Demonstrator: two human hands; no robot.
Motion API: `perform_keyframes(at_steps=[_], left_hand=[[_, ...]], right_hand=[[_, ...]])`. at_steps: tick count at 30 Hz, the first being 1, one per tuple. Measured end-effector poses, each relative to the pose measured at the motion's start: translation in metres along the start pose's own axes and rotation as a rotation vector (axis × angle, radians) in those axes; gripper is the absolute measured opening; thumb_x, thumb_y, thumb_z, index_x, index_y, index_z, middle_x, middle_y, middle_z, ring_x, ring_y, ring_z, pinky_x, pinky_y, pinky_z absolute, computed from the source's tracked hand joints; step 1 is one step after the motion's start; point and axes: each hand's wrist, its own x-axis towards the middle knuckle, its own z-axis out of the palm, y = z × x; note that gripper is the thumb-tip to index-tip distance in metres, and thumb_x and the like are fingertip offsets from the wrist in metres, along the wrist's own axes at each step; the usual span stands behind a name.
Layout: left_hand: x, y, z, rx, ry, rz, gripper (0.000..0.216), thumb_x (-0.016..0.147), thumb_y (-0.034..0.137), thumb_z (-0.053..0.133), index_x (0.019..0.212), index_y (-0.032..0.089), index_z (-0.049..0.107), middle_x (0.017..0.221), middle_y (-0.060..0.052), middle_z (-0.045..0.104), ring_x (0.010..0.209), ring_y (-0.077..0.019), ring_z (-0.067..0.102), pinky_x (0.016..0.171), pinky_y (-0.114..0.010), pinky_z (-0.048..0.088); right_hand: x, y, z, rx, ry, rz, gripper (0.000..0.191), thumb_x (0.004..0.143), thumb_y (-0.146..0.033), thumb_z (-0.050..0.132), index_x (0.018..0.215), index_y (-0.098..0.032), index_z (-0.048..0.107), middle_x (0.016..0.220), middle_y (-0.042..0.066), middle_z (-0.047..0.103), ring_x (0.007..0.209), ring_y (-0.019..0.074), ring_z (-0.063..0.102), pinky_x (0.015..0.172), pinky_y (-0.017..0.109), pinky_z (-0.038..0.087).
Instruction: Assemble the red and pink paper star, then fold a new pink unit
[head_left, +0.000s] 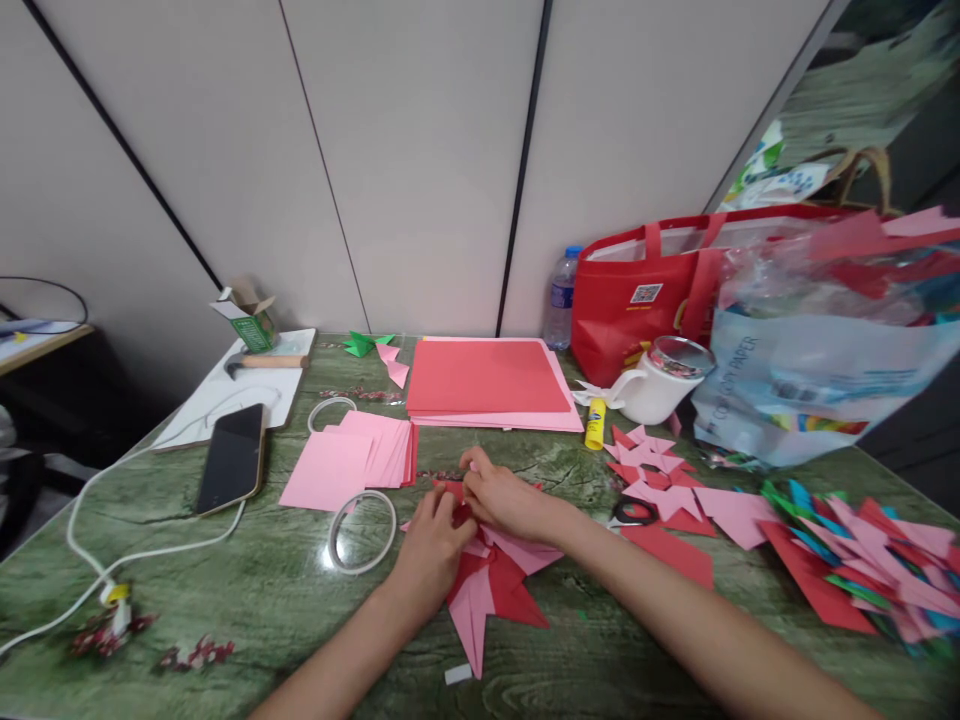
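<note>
Both my hands rest together on a folded red and pink paper star lying on the green table. My left hand presses its fingers down on the star's upper part, closed on the paper. My right hand pinches the same piece at its top edge, fingers bent. A tape ring lies just left of my left hand. A fan of small pink squares sits beyond it.
A stack of red and pink sheets, a yellow glue stick, a white mug, scissors, folded paper pieces and a colourful pile at right. Phone with white cable, hammer at left; red bag behind.
</note>
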Motion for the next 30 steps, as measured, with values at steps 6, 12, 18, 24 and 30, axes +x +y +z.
perform_keyframes(at_steps=[6, 12, 18, 24, 30], left_hand=[[-0.001, 0.000, 0.000, -0.012, -0.013, -0.004, 0.021, 0.078, 0.005, 0.056, 0.091, 0.019, 0.064, 0.096, -0.009, 0.049, 0.101, -0.0263, 0.043, 0.083, -0.042, 0.046], [-0.001, 0.000, 0.000, -0.032, -0.010, -0.003, 0.025, 0.078, 0.006, 0.055, 0.097, 0.020, 0.063, 0.097, -0.009, 0.050, 0.100, -0.0260, 0.044, 0.083, -0.042, 0.046], [-0.001, 0.000, 0.001, -0.028, -0.006, -0.011, 0.022, 0.078, 0.007, 0.056, 0.095, 0.019, 0.064, 0.095, -0.009, 0.050, 0.100, -0.0272, 0.043, 0.082, -0.042, 0.045], [0.000, 0.000, 0.002, -0.014, 0.005, -0.016, 0.020, 0.078, 0.007, 0.057, 0.093, 0.018, 0.065, 0.093, -0.010, 0.049, 0.094, -0.0263, 0.043, 0.078, -0.040, 0.045], [0.000, 0.001, -0.002, 0.001, -0.004, -0.005, 0.021, 0.079, 0.006, 0.054, 0.091, 0.018, 0.065, 0.091, -0.009, 0.047, 0.092, -0.0251, 0.043, 0.077, -0.039, 0.045]], right_hand=[[0.003, 0.001, -0.001, 0.095, 0.008, 0.063, 0.017, 0.088, -0.014, 0.043, 0.093, -0.010, 0.059, 0.110, 0.012, 0.044, 0.077, 0.0132, 0.058, 0.075, 0.029, 0.045], [0.008, 0.001, 0.001, 0.094, -0.018, 0.130, 0.015, 0.085, -0.014, 0.049, 0.089, -0.012, 0.063, 0.109, 0.011, 0.047, 0.082, 0.0162, 0.059, 0.077, 0.029, 0.043], [0.010, -0.003, 0.005, 0.062, -0.035, 0.195, 0.013, 0.082, -0.018, 0.054, 0.086, -0.011, 0.064, 0.109, 0.012, 0.050, 0.084, 0.0205, 0.062, 0.074, 0.031, 0.045], [0.009, -0.015, -0.002, 0.019, -0.055, 0.248, 0.017, 0.083, -0.016, 0.051, 0.086, -0.010, 0.066, 0.108, 0.013, 0.052, 0.084, 0.0220, 0.063, 0.075, 0.031, 0.046], [0.008, -0.021, -0.003, -0.014, -0.074, 0.236, 0.021, 0.083, -0.012, 0.047, 0.090, -0.009, 0.066, 0.109, 0.015, 0.053, 0.088, 0.0212, 0.062, 0.079, 0.029, 0.045]])
